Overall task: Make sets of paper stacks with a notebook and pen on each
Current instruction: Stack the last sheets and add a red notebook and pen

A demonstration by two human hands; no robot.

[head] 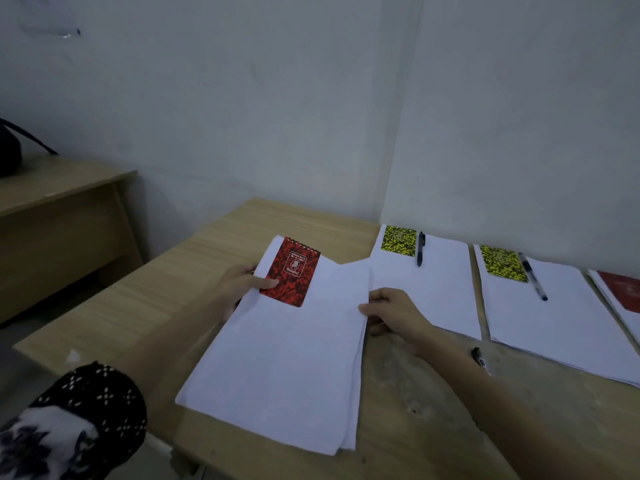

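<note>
The left hand grips the paper stack's left edge, thumb pinning the red notebook on top. The right hand pinches the stack's right edge, arm reaching forward over the table

desk: light wood grain, standing in a wall corner
paper stack: between the fingers of both hands
second paper stack: just beyond the right fingers
third paper stack: further right
fourth paper stack: at the right edge
loose pen: on bare desk, nearer than the right fingers
</note>
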